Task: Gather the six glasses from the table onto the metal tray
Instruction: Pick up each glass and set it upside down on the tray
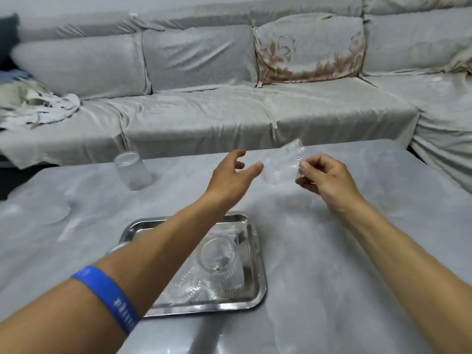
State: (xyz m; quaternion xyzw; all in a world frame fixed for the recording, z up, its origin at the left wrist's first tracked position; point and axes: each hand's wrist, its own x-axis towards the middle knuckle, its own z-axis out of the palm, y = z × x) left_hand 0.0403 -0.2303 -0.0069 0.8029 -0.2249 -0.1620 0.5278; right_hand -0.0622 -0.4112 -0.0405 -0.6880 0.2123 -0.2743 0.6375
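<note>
Grey table [332, 251], tray [258, 272] near with ribbed glass [219, 264] aboard; right hand [329, 180] pinching tilted glass [283, 162] aloft, left hand [229, 177] spread beside: thin pinch, likely slip and shatter.

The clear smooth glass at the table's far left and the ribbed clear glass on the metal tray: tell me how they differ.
The smooth glass stands on the grey table; the ribbed glass stands on the metal tray. The smooth glass has plain walls; the ribbed glass has vertical ridges. Both are clear, upright and untouched.
</note>
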